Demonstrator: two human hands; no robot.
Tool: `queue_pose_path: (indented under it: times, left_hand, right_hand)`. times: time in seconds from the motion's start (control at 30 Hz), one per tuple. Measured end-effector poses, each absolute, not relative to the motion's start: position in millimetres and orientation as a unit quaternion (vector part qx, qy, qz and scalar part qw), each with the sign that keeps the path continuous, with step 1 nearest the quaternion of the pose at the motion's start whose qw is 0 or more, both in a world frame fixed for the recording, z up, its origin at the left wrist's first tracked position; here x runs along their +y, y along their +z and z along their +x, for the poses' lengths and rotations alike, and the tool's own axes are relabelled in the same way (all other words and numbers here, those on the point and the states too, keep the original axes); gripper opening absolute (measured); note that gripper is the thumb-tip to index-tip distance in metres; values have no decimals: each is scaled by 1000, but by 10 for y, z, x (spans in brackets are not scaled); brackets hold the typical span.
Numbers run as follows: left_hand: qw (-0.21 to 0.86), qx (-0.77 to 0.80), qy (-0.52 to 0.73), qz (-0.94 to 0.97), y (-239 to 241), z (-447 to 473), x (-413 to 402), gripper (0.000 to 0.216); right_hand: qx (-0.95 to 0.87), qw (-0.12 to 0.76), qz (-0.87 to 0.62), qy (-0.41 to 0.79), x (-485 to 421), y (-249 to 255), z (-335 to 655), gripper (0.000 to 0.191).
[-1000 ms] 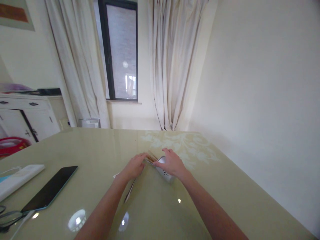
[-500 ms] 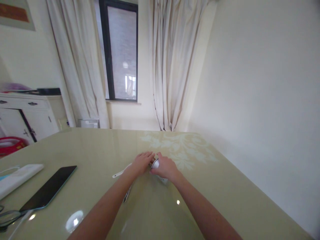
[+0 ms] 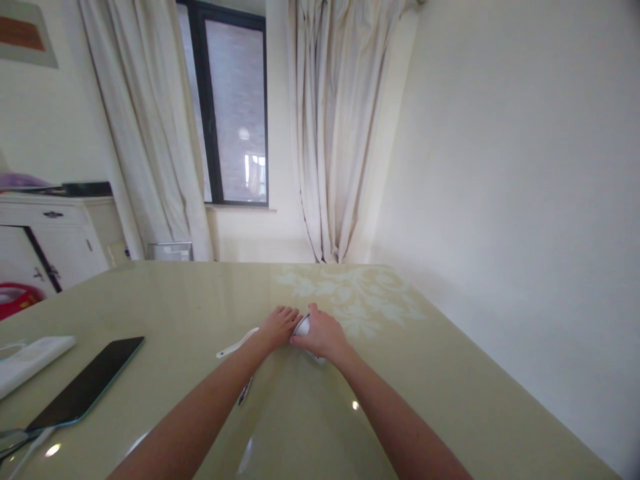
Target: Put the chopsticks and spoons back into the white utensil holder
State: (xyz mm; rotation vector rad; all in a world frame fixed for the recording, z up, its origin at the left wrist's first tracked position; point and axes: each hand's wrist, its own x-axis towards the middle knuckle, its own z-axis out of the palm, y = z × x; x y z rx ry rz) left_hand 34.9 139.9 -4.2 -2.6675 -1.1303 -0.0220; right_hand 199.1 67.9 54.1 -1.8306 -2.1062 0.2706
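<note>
My two hands meet on the glossy pale green table (image 3: 425, 373). My right hand (image 3: 320, 335) is wrapped round a small silver perforated holder (image 3: 302, 326) that lies on its side; only its rim shows. My left hand (image 3: 279, 326) lies fingers forward against the holder's mouth, covering whatever is there. A white spoon (image 3: 235, 345) lies on the table just left of my left wrist. Under my left forearm a thin dark utensil (image 3: 245, 392) rests on the table.
A black tablet (image 3: 83, 391) and a white flat object (image 3: 30, 357) lie at the table's left. Glasses (image 3: 10, 441) sit at the left front edge. Behind are curtains (image 3: 330, 133), a window, a white cabinet (image 3: 55, 233) and a red basin (image 3: 13, 299).
The brown sticks that stuck out of the holder a second ago are hidden now. My hands have closed together over the holder's mouth, and the view has shifted a little.
</note>
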Motion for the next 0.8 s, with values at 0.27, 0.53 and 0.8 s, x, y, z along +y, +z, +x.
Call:
queue_pose_path:
  times: [0.27,0.53,0.8]
  left_hand:
    - [213,-360,-50,-907,159,298,1386,25]
    - [400,-151,-125,-895,756,322,1245,15]
    - [432,-29,-149,-889,1007,294,970,31]
  right_hand:
    - [-738,319,-594,32,627,346,2055,78]
    - [-673,530,-513,56,460,-64,1935,65]
    - [-642,556,-518,102,358,-141,1870,64]
